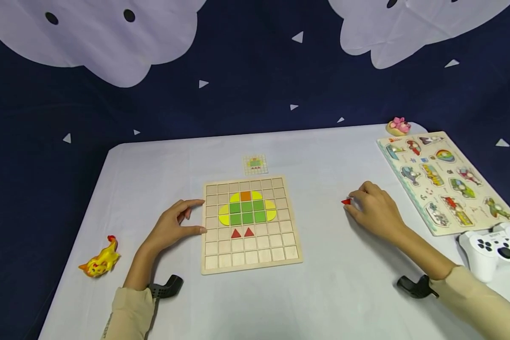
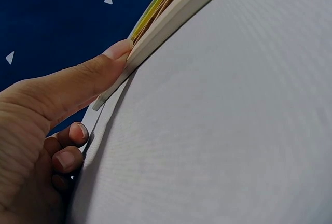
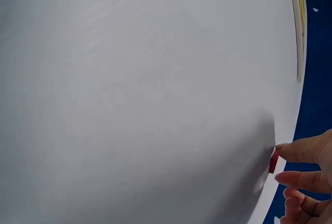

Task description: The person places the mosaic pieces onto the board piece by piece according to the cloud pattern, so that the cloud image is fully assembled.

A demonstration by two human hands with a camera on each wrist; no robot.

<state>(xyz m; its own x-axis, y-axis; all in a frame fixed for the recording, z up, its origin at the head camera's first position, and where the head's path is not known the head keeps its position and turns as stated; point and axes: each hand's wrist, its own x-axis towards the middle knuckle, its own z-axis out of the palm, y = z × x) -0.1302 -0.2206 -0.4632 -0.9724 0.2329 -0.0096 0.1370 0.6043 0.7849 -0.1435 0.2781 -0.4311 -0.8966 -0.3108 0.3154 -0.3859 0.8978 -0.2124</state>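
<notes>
A square wooden grid board [image 1: 252, 269] lies on the table, holding green squares [image 1: 247, 206], yellow rounded pieces [image 1: 224, 215], an orange square [image 1: 245, 196] and two red triangles [image 1: 236, 233]. My left hand [image 1: 170, 226] touches the board's left edge with thumb and index finger spread apart; in the left wrist view the thumb [image 2: 93, 76] lies against the rim. To the right of the board, my right hand [image 1: 376, 210] pinches a small red piece [image 1: 346, 201] between thumb and index finger, close to the tabletop. Part of that red piece [image 3: 273, 162] is hidden by the fingers.
Behind the board lies a small pattern card [image 1: 255, 164]. A picture puzzle board [image 1: 448, 182], a white game controller [image 1: 495, 245] and a pink toy [image 1: 398, 126] are on the right. At the left lies a yellow toy [image 1: 102, 259].
</notes>
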